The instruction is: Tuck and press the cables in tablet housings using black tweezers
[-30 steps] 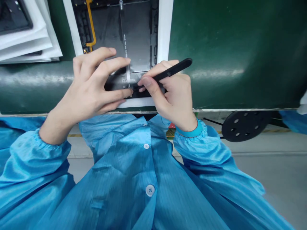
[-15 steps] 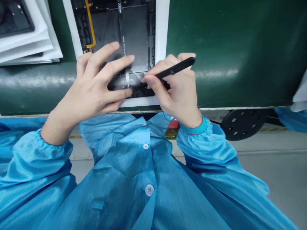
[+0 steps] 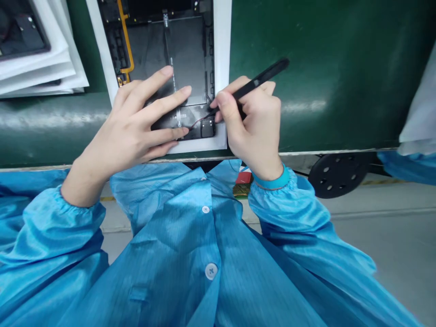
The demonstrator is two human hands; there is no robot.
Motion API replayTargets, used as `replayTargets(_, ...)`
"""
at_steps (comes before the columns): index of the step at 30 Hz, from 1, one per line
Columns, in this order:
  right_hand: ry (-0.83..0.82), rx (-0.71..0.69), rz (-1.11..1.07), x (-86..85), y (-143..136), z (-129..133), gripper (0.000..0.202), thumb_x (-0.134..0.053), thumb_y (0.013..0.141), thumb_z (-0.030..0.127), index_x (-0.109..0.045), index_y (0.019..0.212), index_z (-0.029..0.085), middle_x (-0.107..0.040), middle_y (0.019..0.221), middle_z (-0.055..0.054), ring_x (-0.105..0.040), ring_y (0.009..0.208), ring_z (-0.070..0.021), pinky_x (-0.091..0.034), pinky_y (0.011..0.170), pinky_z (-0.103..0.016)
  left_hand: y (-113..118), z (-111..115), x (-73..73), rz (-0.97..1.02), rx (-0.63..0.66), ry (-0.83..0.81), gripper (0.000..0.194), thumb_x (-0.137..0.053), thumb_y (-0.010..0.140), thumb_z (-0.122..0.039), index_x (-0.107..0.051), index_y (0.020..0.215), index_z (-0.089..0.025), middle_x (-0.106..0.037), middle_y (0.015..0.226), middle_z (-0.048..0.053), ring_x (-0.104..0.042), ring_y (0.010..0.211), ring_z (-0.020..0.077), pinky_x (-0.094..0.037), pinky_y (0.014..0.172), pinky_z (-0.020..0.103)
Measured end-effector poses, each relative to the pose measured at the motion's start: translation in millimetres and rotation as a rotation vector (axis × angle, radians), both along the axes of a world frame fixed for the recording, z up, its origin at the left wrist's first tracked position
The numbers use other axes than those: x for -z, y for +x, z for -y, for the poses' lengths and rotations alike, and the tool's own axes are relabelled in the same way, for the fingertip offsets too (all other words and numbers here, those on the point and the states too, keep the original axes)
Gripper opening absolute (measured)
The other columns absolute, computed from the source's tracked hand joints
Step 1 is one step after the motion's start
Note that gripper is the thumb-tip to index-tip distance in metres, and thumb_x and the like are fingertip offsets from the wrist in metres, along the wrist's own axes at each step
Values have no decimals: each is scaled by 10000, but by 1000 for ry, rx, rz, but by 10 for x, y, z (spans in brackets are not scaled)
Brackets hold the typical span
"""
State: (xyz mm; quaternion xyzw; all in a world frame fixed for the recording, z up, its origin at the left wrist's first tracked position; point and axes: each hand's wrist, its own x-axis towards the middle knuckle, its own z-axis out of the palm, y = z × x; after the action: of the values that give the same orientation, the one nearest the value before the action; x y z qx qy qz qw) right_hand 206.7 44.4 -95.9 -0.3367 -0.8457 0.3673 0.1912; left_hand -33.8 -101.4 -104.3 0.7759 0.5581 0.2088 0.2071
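An opened tablet (image 3: 192,50) with dark inner parts and an orange flex cable (image 3: 126,45) lies on a white sheet (image 3: 222,50). My left hand (image 3: 136,120) rests over its lower left part with fingers spread, one fingertip pressing near the bottom edge. My right hand (image 3: 254,120) is closed on black tweezers (image 3: 262,79), held like a pen at the tablet's lower right corner. A thin dark reddish wire (image 3: 197,121) runs from my left fingertip to the tweezers' tips. Whether the tips grip the wire is too small to tell.
A stack of white sheets (image 3: 64,68) with another opened dark device (image 3: 23,32) on top sits at the left of the green table (image 3: 306,41). White material (image 3: 418,113) hangs at the right edge. Below the table's front edge is a round black perforated disc (image 3: 337,175).
My right hand's tweezers have shifted slightly and their rear end now points higher. The thin wire and the tablet's lower right corner have come into sight. My left hand stays in place.
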Motion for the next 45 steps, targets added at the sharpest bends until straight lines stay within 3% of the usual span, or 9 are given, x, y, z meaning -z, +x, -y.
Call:
replayTargets(6, -32, 27, -61, -17, 48, 0, 524, -452, 1146, 646, -716, 895, 269, -724, 813, -28, -708, 811, -244, -573, 1007, -504, 57, 9, 26, 3, -21, -69, 342, -549, 1165, -457, -778, 1387, -334, -414, 1788, -32, -267, 1728, 424, -277, 1365, 769)
replayTargets(11, -104, 38, -145, 3, 20, 38, 513, -487, 1146, 624, -717, 877, 252, -733, 829, -32, -730, 801, -220, -602, 880, -439, 98, -28, -15, -5, -31, -94, 348, -526, 1172, -442, -755, 1397, -309, -463, 1761, 3, -253, 1730, 434, -256, 1362, 788)
replayTargets(17, -133, -71, -144, -26, -21, 95, 474, -549, 1135, 588, -728, 835, 267, -771, 878, -34, -753, 924, -241, -595, 984, -488, 64, -37, -89, 3, -29, -161, 343, -540, 1167, -490, -727, 1409, -333, -472, 1753, -17, -258, 1722, 453, -190, 1375, 831)
replayTargets(24, -113, -96, -140, -16, -26, 90, 481, -522, 1154, 553, -726, 826, 266, -784, 855, -38, -755, 920, -253, -583, 980, -518, 134, -117, -147, -63, 11, -141, 443, -393, 1194, -490, -744, 1343, -265, -520, 1702, -18, -280, 1688, 480, -246, 1304, 876)
replayTargets(28, -57, -135, -115, -21, -36, 60, 439, -535, 1156, 506, -728, 839, 270, -790, 836, -30, -754, 903, -256, -564, 965, -520, 141, -113, -107, -58, -1, -120, 435, -399, 1187, -480, -756, 1330, -279, -510, 1705, -24, -264, 1685, 496, -226, 1284, 895)
replayTargets(35, -61, -165, -46, -41, -60, 41, 354, -572, 1134, 417, -710, 835, 290, -812, 979, -40, -773, 961, -286, -552, 1034, -538, 104, -13, -14, -98, -2, -55, 411, -388, 1201, -467, -695, 1441, -334, -490, 1724, -45, -289, 1680, 480, -268, 1281, 886)
replayTargets(40, -52, -95, -18, -6, -44, 78, 426, -474, 1168, 537, -725, 943, 276, -795, 969, -33, -777, 956, -261, -592, 1066, -524, 14, 46, 55, -68, 28, -33, 386, -432, 1202, -477, -624, 1528, -402, -451, 1749, -51, -292, 1697, 461, -306, 1302, 856)
replayTargets(45, -87, -92, -31, 17, -40, 84, 459, -430, 1168, 581, -722, 989, 277, -759, 953, -30, -764, 974, -260, -575, 1150, -541, -26, 58, 98, -44, 34, -37, 418, -410, 1205, -502, -587, 1578, -434, -407, 1769, -69, -220, 1725, 465, -185, 1329, 875)
